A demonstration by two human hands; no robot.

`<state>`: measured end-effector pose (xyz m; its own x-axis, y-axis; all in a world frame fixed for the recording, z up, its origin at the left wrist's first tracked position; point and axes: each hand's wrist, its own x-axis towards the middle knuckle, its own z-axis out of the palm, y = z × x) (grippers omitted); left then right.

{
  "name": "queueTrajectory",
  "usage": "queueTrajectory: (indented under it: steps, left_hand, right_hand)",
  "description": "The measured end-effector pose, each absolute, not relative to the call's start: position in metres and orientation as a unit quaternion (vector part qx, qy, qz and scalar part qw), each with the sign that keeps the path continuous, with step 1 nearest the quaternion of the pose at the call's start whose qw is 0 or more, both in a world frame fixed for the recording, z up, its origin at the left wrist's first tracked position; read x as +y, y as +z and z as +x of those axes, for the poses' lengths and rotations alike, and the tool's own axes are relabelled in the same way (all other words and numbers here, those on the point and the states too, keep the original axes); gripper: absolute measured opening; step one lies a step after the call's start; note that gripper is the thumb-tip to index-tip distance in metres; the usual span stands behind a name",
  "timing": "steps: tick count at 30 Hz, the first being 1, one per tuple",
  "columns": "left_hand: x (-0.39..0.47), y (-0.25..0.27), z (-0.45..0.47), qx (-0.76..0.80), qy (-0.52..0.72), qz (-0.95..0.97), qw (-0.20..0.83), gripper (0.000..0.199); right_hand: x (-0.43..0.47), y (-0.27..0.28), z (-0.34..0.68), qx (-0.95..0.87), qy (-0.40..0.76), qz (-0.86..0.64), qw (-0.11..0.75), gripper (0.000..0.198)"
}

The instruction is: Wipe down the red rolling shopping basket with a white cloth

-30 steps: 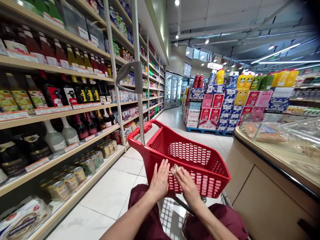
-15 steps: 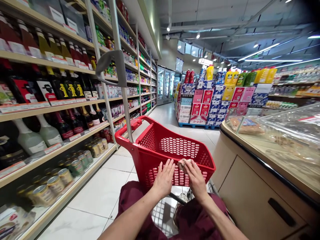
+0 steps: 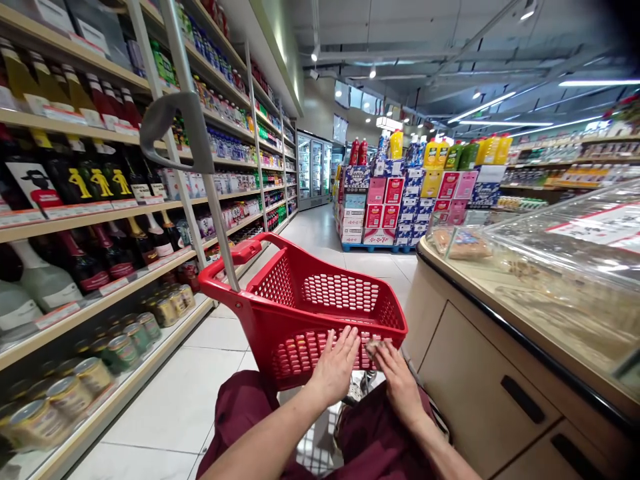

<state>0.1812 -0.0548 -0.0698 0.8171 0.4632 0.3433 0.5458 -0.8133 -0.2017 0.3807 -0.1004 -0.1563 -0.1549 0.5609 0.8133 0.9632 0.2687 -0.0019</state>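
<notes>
A red plastic shopping cart basket point(image 3: 265, 323) with perforated walls is right in front of my knees, its grey upright handle point(image 3: 203, 127) rising at the left. My left hand point(image 3: 334, 370) lies flat with fingers stretched against the near side wall, fingertips close to the rim. Beside it my right hand point(image 3: 401, 380) presses a small crumpled greyish cloth point(image 3: 372, 349) to the same wall near its right end. Most of the cloth is covered by the fingers.
Shelves point(image 3: 95, 210) of bottles and cans line the left side. A wooden counter point(image 3: 460, 353) with clear covers stands close on the right. Stacked drink cartons point(image 3: 383, 207) sit on a blue pallet ahead. Tiled floor point(image 3: 165, 393) runs between.
The view has turned right, so cart and shelves sit farther left. My right hand and the cloth have slid lower and rightward along the basket wall; my left hand has shifted rightward along it.
</notes>
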Motion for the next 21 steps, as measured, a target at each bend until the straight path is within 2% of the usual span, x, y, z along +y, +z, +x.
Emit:
queueTrajectory:
  steps: [2,7,13,18,21]
  left_hand:
    - [-0.057,-0.071,0.188,-0.250,-0.134,-0.947,0.150,0.065]
    - [-0.060,-0.072,0.202,-0.249,-0.140,-0.947,0.145,0.064]
    - [-0.061,-0.076,0.200,-0.241,-0.132,-0.950,0.150,0.065]
    - [-0.054,-0.070,0.192,-0.282,-0.149,-0.936,0.146,0.065]
    - [-0.051,-0.069,0.183,-0.289,-0.153,-0.933,0.151,0.064]
  right_hand:
    - [-0.107,-0.163,0.389,-0.706,-0.268,-0.546,0.363,0.057]
    - [-0.108,-0.155,0.408,-0.624,-0.292,-0.589,0.423,0.062]
    - [-0.116,-0.177,0.399,-0.662,-0.246,-0.592,0.388,0.064]
    - [-0.101,-0.145,0.389,-0.627,-0.276,-0.574,0.449,0.059]
    - [-0.097,-0.145,0.372,-0.667,-0.273,-0.544,0.430,0.056]
